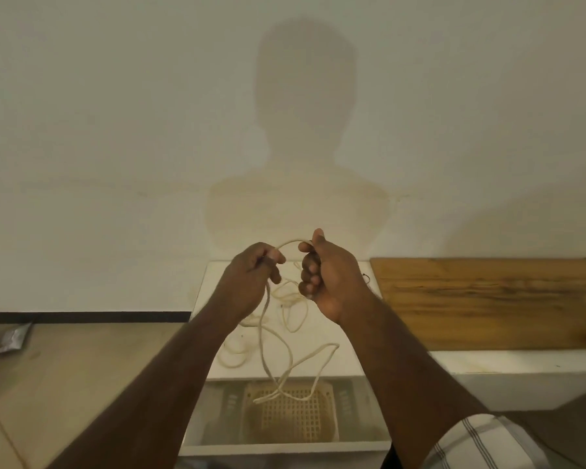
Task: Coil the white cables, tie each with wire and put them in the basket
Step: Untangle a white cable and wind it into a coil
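Note:
Both hands are raised above a white ledge point(339, 353), a white cable point(286, 244) arching between them. My left hand point(251, 275) grips the cable, and from it long loops hang down point(263, 346) toward the basket. My right hand point(325, 275) pinches the other side of the arch between thumb and forefinger, the remaining fingers curled. More white cables point(293, 311) lie loose on the ledge under my hands. A pale lattice basket point(291, 421) sits in a tray below the ledge, the hanging cable's ends dangling over its rim.
A wooden board point(494, 299) lies on the ledge to the right. A plain wall stands close behind. On the left are a tan floor and a silver packet point(12, 338). Small dark wire pieces point(367, 279) lie by the board's left edge.

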